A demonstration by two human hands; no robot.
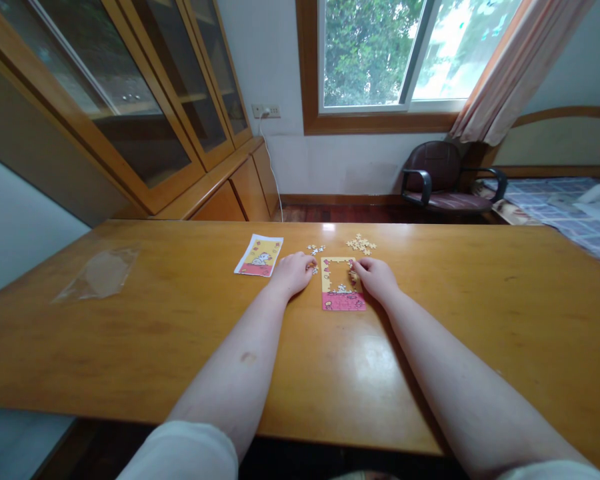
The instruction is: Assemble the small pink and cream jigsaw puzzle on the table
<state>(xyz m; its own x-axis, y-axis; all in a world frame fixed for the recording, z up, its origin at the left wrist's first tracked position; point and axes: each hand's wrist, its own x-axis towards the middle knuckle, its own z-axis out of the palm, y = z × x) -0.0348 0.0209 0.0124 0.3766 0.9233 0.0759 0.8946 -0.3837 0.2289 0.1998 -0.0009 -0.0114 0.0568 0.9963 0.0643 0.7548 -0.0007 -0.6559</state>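
A partly assembled jigsaw puzzle (344,302) lies flat on the table, its pink lower part and yellow border joined around a gap that shows the wood. At its right edge, my right hand (377,277) has thumb and fingers pinched on a small puzzle piece (353,275), partly hidden by the fingertips. My left hand (294,271) rests left of the puzzle, fingers curled beside a few loose pieces (315,271); whatever they hold is hidden. More white-patterned pieces (317,250) lie just beyond it. Left of that hand is a printed picture sheet (260,257) in matching yellow and pink.
A pile of pale puzzle pieces (361,244) lies behind the puzzle. A clear plastic bag (99,273) is on the left of the wooden table (180,347). Beyond the table stand a glass-door cabinet (190,167) and an armchair (437,177), with a bed (560,207) at right.
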